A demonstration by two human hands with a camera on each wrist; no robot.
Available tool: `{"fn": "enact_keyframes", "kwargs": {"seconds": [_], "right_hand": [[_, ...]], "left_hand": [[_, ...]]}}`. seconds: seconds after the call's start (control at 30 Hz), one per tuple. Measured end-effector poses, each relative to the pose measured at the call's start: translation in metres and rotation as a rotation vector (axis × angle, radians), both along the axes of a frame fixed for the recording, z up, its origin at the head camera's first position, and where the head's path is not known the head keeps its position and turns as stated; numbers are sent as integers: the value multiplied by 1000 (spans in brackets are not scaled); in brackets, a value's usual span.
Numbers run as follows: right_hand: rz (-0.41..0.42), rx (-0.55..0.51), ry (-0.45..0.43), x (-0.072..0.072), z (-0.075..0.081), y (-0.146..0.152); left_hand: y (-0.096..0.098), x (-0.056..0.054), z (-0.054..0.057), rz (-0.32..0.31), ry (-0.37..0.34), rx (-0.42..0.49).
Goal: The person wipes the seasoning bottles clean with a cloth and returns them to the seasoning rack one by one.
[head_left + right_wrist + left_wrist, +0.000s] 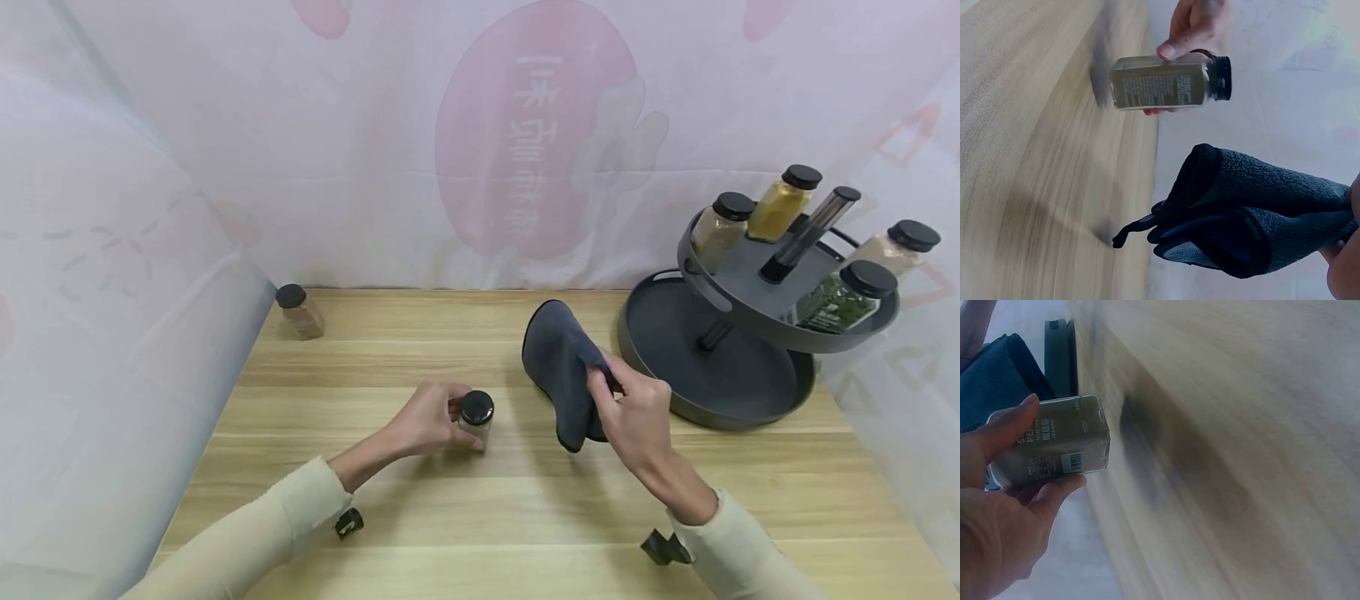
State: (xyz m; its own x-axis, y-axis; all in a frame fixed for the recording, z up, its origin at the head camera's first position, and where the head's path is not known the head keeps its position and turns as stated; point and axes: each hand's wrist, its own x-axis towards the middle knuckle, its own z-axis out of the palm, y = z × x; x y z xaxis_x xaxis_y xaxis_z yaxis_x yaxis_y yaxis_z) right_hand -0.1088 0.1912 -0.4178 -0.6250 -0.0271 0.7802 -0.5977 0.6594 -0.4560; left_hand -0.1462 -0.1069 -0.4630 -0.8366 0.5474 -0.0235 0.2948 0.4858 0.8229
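My left hand [429, 420] holds a square spice jar [1060, 439] with a black lid between thumb and fingers. Its label with a barcode shows in the left wrist view, and more small print faces the right wrist camera. The jar stands upright, its base close over the wooden table, with a shadow beside it. In my right hand [637, 410] a dark grey cloth [557, 362] with black edging is pinched at one end. The cloth hangs in folds to the right of the jar, apart from it.
A two-tier grey turntable rack [720, 410] stands at the right. Several black-lidded spice jars, one with green herbs [836, 307], sit on its upper tier. Another spice jar [303, 318] is at the table's back left corner. Patterned curtains [375, 167] enclose the table [420, 533].
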Motion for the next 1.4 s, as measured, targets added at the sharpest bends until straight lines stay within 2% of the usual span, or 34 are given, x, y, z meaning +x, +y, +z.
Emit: {"fn": "enact_keyframes", "kwargs": {"seconds": [0.2,0.53,0.73,0.83,0.93,1.17,1.3,1.4], "right_hand": [[-3,-10,7,0,-1,2],[-2,-6,-8,1,-2,3],[-7,29,-49,2,-4,5],[-8,24,-50,2,-4,5],[-10,12,-32,2,-5,3],[-10,-6,-2,2,-6,0],[-10,-2,-7,2,-6,-1],[-8,8,-28,2,-7,-1]], "left_hand": [[-3,2,-8,-1,-8,-7],[-6,3,-15,1,-35,-2],[-7,3,-18,-4,-5,-26],[-6,5,-19,4,33,-57],[-3,10,-20,55,61,-90],[7,29,-19,269,112,-123],[11,38,-22,344,129,-107],[13,41,-25,394,127,-92]]}}
